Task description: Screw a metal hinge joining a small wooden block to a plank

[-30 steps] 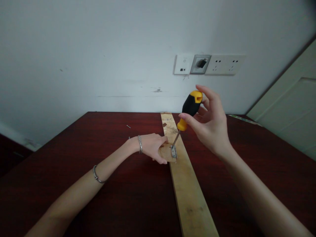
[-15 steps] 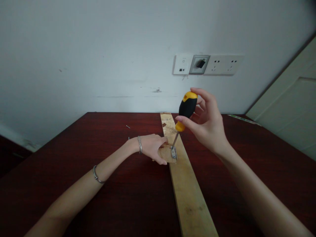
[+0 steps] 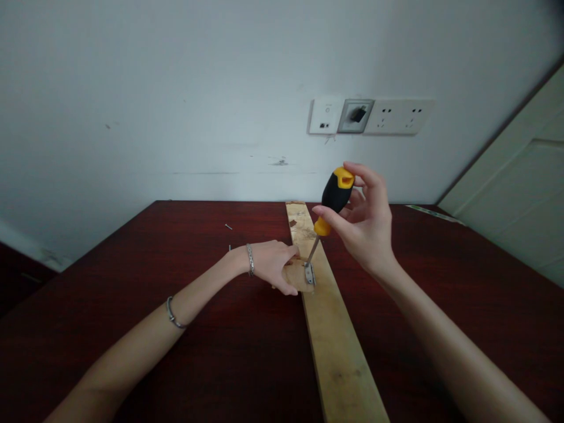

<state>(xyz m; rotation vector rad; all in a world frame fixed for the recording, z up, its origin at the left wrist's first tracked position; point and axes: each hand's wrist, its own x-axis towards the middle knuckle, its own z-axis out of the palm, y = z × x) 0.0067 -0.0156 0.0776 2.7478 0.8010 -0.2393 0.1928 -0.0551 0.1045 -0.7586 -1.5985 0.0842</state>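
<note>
My right hand [image 3: 363, 220] grips a black-and-yellow screwdriver [image 3: 337, 191] by its handle, thumb low and forefinger over the top. The shaft slants down, and its tip meets the upper end of a small metal hinge [image 3: 309, 275]. That hinge lies on a small thin wooden piece [image 3: 294, 277], which rests across a long wooden plank [image 3: 339, 341]. With thumb and fingers on either side, my left hand [image 3: 275, 264] clasps the small wooden piece at its left. Whether a screw sits under the tip is too small to tell.
Two loose screws, one of them a far screw [image 3: 228, 227], lie on the dark red table [image 3: 211, 358] left of the plank. Behind stands a white wall with a row of sockets [image 3: 394, 116]. A flat strip [image 3: 434, 214] lies at the back right, near a pale door [image 3: 529, 176].
The screwdriver's handle has turned, and its top has shifted slightly right and down with my right hand. My left hand stays where it was on the wooden piece.
</note>
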